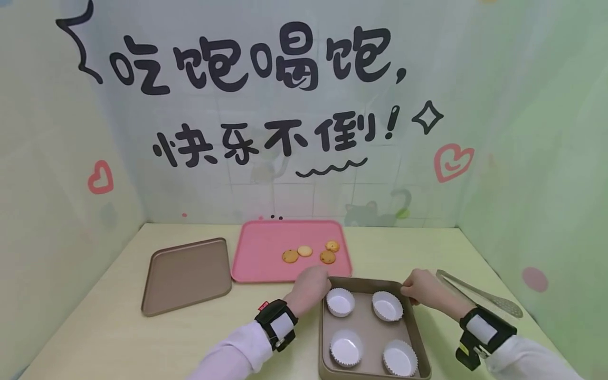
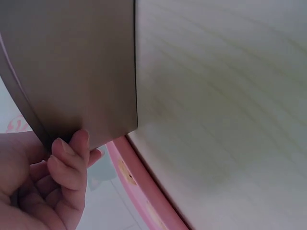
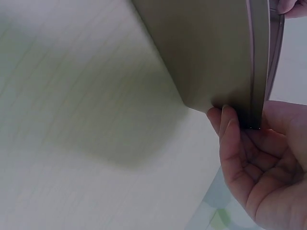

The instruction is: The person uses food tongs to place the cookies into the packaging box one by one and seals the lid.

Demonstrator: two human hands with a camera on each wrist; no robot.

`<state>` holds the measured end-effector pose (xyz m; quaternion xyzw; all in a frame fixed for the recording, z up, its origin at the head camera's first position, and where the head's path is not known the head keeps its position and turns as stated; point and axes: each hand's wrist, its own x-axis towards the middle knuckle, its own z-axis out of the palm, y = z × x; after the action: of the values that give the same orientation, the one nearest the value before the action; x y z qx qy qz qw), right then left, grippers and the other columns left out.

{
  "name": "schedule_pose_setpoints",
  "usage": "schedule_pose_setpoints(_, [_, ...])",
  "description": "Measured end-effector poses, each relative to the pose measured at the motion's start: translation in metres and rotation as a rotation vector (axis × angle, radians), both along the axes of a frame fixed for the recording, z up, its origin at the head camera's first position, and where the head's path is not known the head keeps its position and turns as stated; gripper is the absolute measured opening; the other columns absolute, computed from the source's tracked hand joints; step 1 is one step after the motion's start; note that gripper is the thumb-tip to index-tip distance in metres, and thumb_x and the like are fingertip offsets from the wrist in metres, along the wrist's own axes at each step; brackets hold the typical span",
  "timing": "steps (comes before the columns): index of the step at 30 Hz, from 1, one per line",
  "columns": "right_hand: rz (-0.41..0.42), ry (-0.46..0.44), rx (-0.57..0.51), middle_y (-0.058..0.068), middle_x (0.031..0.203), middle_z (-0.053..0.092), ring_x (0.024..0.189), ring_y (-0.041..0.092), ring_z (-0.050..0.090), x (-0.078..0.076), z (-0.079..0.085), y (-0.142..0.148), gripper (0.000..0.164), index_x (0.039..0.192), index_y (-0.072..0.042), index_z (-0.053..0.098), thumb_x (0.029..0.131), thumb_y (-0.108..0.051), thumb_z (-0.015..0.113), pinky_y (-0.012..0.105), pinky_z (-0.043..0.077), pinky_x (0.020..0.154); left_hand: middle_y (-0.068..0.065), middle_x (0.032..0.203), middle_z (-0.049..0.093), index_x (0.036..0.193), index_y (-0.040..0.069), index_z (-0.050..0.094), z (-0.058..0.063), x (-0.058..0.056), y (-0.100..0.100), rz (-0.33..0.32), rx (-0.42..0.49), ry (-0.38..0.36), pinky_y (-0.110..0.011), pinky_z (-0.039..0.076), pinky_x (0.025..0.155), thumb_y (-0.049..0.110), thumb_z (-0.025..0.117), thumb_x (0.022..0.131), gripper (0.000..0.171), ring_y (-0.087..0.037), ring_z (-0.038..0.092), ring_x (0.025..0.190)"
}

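A deep brown baking pan [image 1: 368, 327] stands at the front right of the table, with several white fluted baking cups [image 1: 340, 302] inside it. My left hand [image 1: 310, 289] grips the pan's far left corner, thumb at the rim. In the left wrist view its curled fingers [image 2: 69, 165] press against the outer wall. At the far right corner my right hand [image 1: 427, 289] pinches the rim, and the right wrist view shows those fingers [image 3: 231, 139] bent against the pan's outside. The cups stand apart from each other, open side up.
Behind the pan, a pink tray [image 1: 261, 258] carries several cookies [image 1: 328, 257] on its right half. A flat brown tray [image 1: 187, 279] lies to the left. Grey tongs [image 1: 494, 300] with a perforated end lie at the right, partly behind my right forearm. Walls enclose the table's back and sides.
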<state>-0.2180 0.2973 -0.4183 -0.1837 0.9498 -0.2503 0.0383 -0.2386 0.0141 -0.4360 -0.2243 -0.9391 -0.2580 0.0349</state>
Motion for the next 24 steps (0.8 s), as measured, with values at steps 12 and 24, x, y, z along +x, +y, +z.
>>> schedule_pose_setpoints(12, [0.036, -0.002, -0.024, -0.008, 0.043, 0.045, 0.041, 0.005, 0.038, -0.011, 0.000, -0.035, 0.036, 0.048, -0.009, 0.053, 0.082, 0.004, 0.054, 0.021, 0.029, 0.045, 0.002, 0.057, 0.037, 0.060, 0.008, 0.049, -0.002, 0.001, -0.037, 0.024, 0.055, 0.016, -0.024, 0.032, 0.051, -0.004, 0.057, 0.084, 0.028, -0.011, 0.037, 0.053])
schedule_pose_setpoints(24, [0.052, 0.053, -0.027, -0.007, 0.041, 0.046, 0.039, 0.001, 0.037, -0.022, -0.003, -0.062, 0.034, 0.046, -0.008, 0.056, 0.078, 0.003, 0.055, 0.021, 0.029, 0.045, 0.002, 0.056, 0.042, 0.058, 0.009, 0.050, -0.003, -0.003, -0.063, 0.065, 0.029, 0.069, -0.027, 0.038, 0.052, -0.002, 0.059, 0.083, 0.029, -0.011, 0.040, 0.054])
